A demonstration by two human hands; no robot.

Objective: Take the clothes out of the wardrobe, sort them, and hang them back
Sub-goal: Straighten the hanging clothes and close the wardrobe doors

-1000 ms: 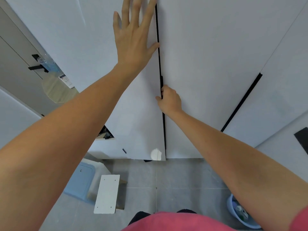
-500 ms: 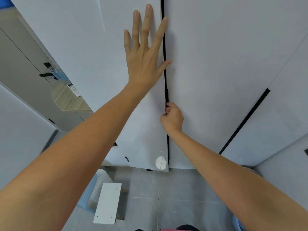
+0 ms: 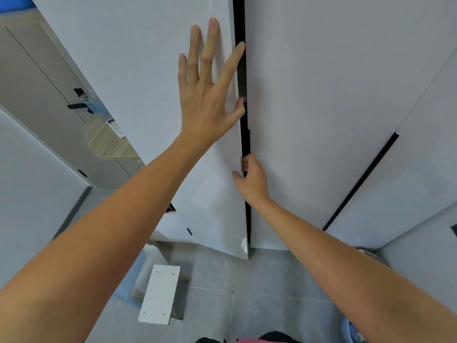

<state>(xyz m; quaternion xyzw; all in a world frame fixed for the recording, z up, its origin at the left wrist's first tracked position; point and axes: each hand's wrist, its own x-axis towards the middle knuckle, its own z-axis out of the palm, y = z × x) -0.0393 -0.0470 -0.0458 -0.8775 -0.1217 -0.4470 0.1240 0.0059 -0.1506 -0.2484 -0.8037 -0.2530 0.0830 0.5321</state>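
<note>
A tall white wardrobe fills the view. Its left door [image 3: 148,70] stands slightly ajar, with a dark gap [image 3: 239,23] between it and the right door [image 3: 333,95]. My left hand [image 3: 207,95] lies flat on the left door's face, fingers spread, index tip and thumb at the door's edge. Lower down, my right hand [image 3: 252,179] grips that same edge, fingers curled into the gap. No clothes are visible; the inside is dark.
A small white stool [image 3: 159,297] stands on the grey tiled floor at lower left, beside a light blue box [image 3: 131,280]. A wooden shelf with a remote control [image 3: 115,127] sits left of the wardrobe. A blue basin [image 3: 351,330] sits at the lower right.
The left door has swung out a little and the gap has widened. My left hand's index and thumb now reach the door's edge. The camera has tilted upward.
</note>
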